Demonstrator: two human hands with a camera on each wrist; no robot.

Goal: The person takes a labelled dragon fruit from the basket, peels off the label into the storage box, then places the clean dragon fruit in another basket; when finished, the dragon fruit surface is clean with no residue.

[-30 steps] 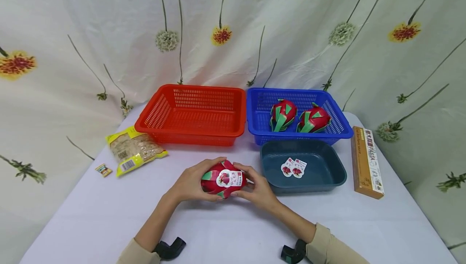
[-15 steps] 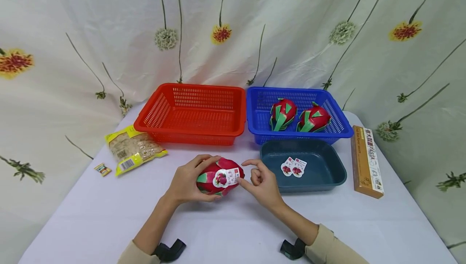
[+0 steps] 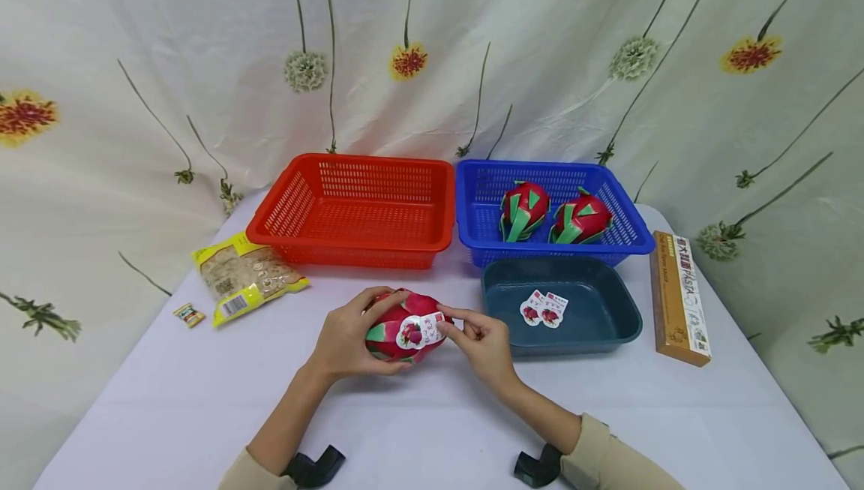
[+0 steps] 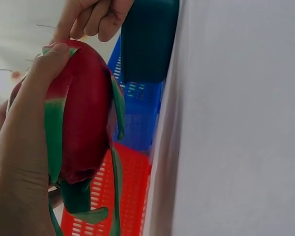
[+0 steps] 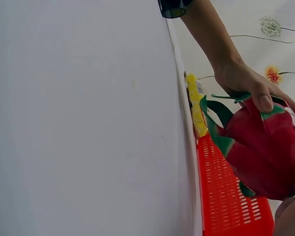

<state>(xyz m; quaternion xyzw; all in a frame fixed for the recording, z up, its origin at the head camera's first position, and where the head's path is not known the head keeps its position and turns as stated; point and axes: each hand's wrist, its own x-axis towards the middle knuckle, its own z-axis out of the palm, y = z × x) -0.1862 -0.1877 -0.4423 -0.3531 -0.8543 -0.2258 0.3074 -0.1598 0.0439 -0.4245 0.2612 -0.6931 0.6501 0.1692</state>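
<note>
A red dragon fruit with green-tipped scales (image 3: 420,304) is held over the table, seemingly an imitation one. My left hand (image 3: 347,336) grips it from its left side, thumb low and fingers over the top. On its upper face lies a white label (image 3: 418,331) with a fruit picture and lettering. The thumb and forefinger of my right hand (image 3: 489,347) pinch the label's right end, while its other fingers curl in. In the left wrist view, green leaves hang from the lower end of the fruit. The right wrist view shows the label's edge at the frame border.
At the back stand a red basket (image 3: 374,257) and a blue basket (image 3: 553,251) holding two more dragon fruits (image 3: 523,208). A dark teal tray (image 3: 607,332) carries two labels (image 3: 544,310). A yellow bag (image 3: 250,276) and a small packet (image 3: 189,315) lie left, a pasta box (image 3: 678,299) right.
My right hand lets go of the fruit's right side, draws back slightly, then brings thumb and forefinger together at the label's end. The fruit shifts a little left in my left hand.
</note>
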